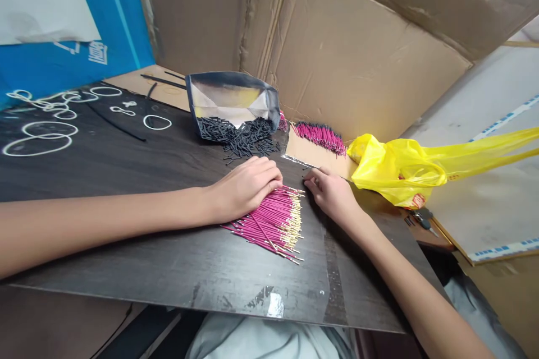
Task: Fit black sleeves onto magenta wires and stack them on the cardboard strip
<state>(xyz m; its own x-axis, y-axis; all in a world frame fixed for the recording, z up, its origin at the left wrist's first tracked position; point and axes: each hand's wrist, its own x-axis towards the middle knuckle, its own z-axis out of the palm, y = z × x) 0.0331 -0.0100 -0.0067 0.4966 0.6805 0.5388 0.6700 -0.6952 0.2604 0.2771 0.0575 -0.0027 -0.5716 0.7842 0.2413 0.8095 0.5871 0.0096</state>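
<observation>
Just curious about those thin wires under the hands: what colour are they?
The wires are magenta pink with pale gold tips, seen in the head view.

White characters on the blue box [63,61] and red print on the yellow bag [416,200], both illegible.
</observation>
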